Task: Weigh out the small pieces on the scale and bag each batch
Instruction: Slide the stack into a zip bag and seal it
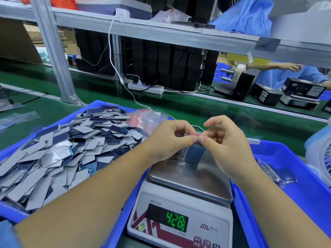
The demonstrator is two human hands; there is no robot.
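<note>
A small clear zip bag [194, 153] with a red seal strip holds a stack of grey-blue pieces and stands on the steel pan of the scale [188, 178]. My left hand [170, 138] and my right hand [227, 140] both pinch the bag's top edge at the red strip, thumbs nearly touching. The scale's green display [176, 221] reads 4.281. A blue tray [111, 219] on the left is heaped with several loose grey and dark blue pieces [59, 153]. Empty red-striped zip bags [141, 118] lie at that tray's far corner.
A second blue tray [308, 199] on the right holds filled clear bags [275, 171]. A small fan [320, 154] stands at the far right. Behind run a green conveyor belt [206, 108], a power strip [146, 87] and a shelf frame. Another person's arm [279, 66] works beyond.
</note>
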